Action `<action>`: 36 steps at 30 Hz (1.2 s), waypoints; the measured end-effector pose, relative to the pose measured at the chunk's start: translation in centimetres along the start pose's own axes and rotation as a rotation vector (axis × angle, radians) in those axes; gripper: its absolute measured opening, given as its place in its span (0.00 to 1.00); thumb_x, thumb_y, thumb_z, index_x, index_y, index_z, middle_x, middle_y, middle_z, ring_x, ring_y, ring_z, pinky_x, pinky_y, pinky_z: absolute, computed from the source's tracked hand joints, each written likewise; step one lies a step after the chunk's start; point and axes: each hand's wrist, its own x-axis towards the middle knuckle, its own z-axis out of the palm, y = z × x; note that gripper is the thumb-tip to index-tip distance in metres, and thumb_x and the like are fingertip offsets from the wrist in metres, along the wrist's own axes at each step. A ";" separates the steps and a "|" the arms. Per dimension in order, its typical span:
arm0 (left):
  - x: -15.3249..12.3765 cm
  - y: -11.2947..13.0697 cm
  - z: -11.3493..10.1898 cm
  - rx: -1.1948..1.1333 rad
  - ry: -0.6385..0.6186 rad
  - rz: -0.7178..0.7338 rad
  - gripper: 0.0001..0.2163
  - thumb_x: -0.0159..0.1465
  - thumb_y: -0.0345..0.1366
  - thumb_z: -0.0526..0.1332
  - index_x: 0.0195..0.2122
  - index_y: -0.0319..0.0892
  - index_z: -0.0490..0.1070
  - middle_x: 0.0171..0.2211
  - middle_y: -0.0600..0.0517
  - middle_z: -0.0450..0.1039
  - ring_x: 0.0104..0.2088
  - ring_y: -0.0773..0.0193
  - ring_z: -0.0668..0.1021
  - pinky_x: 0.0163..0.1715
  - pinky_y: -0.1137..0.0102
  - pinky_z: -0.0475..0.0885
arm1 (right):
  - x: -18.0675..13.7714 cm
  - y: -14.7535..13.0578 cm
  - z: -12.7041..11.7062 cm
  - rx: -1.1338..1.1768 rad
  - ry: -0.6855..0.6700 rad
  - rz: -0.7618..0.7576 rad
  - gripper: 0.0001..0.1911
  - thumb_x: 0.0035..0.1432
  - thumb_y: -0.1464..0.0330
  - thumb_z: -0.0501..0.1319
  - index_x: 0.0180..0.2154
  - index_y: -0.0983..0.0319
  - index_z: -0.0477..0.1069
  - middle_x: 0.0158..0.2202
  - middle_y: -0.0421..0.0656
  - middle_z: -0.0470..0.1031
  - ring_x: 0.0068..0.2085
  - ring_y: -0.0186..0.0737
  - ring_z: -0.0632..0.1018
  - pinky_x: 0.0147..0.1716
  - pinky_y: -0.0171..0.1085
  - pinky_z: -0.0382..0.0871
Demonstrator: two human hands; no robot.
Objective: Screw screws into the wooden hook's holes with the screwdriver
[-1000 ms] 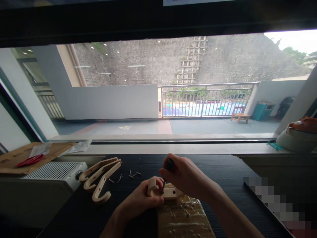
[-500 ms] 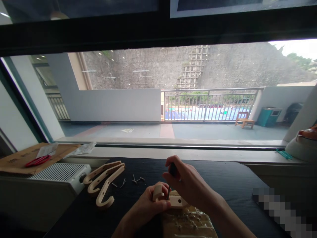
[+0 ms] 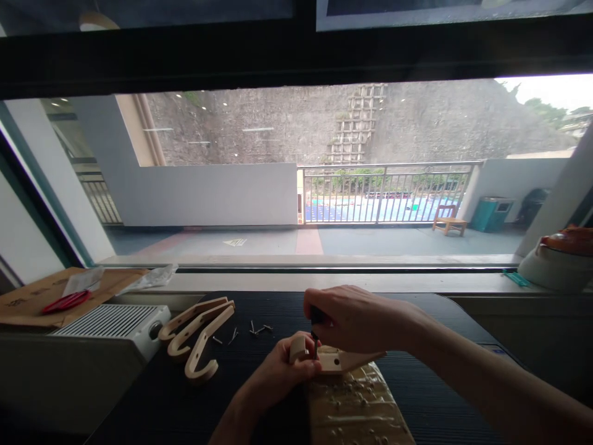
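My left hand [image 3: 282,368] grips the curled end of a pale wooden hook [image 3: 331,360] and holds it down on a plastic-wrapped wooden board [image 3: 356,405]. My right hand [image 3: 354,318] is closed round the dark handle of a small screwdriver [image 3: 316,330], whose tip stands upright on the hook. Three more wooden hooks [image 3: 197,337] lie to the left on the dark table [image 3: 440,327]. A few loose screws [image 3: 257,329] lie between those hooks and my hands.
A white slatted heater [image 3: 109,324] stands at the left, beside a cardboard box [image 3: 32,303] with a red item and plastic bags on it. A white and orange object [image 3: 558,259] sits on the sill at the right. A large window runs behind the table.
My right hand has turned over the screwdriver handle, and its forearm now reaches in from further right. The view has shifted slightly. The left hand keeps its hold on the hook.
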 end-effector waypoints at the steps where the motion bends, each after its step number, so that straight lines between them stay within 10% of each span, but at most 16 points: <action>1: 0.0 0.0 0.0 -0.002 0.003 -0.008 0.08 0.51 0.34 0.66 0.28 0.38 0.68 0.27 0.56 0.64 0.28 0.70 0.63 0.29 0.75 0.57 | 0.2 -0.1 0.1 -0.012 -0.005 0.005 0.07 0.52 0.69 0.53 0.36 0.59 0.66 0.25 0.38 0.69 0.23 0.31 0.62 0.22 0.31 0.52; 12: 0.3 -0.9 -0.5 -0.010 0.029 -0.037 0.08 0.52 0.34 0.67 0.30 0.37 0.70 0.40 0.52 0.69 0.38 0.65 0.69 0.40 0.72 0.61 | 0.9 -0.6 0.3 -0.166 0.065 0.066 0.09 0.52 0.65 0.51 0.33 0.62 0.66 0.24 0.39 0.70 0.21 0.29 0.61 0.20 0.31 0.49; 26: 0.0 -0.2 -0.3 0.032 -0.003 -0.052 0.09 0.51 0.34 0.67 0.31 0.37 0.69 0.27 0.56 0.66 0.30 0.69 0.65 0.31 0.75 0.59 | 0.7 -1.1 0.4 -0.153 0.083 0.002 0.09 0.56 0.66 0.51 0.35 0.61 0.67 0.27 0.38 0.72 0.23 0.29 0.64 0.22 0.32 0.50; 36: -0.1 -0.2 -0.6 0.057 -0.022 -0.024 0.08 0.51 0.32 0.66 0.30 0.38 0.69 0.43 0.50 0.66 0.40 0.63 0.67 0.39 0.73 0.61 | 0.3 -0.7 0.1 -0.207 0.012 0.114 0.14 0.60 0.60 0.48 0.37 0.61 0.68 0.27 0.41 0.72 0.25 0.32 0.66 0.23 0.32 0.50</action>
